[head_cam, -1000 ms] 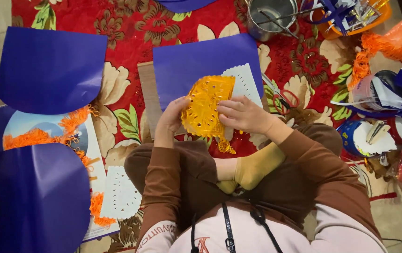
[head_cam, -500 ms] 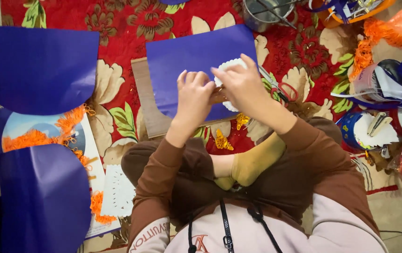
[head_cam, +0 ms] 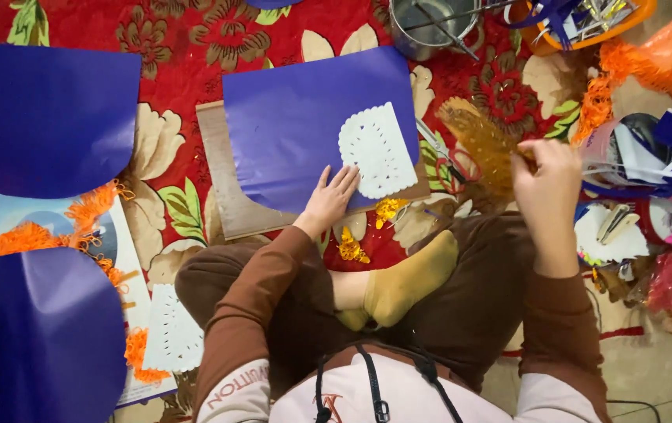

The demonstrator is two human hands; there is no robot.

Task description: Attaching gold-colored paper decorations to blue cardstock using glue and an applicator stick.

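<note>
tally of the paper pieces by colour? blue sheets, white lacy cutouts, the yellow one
Blue sheets: 3, one under the left hand at centre, one upper left, one lower left
White lacy cutouts: 2, one on the centre sheet, one lower left
Yellow lacy piece: 1, in the right hand, at
Total: 6

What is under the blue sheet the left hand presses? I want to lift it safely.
A brown board lies under the blue sheet, showing along its left and lower edges. The white cut-out paper lies on top. Anything under the sheet's middle is covered.
</note>
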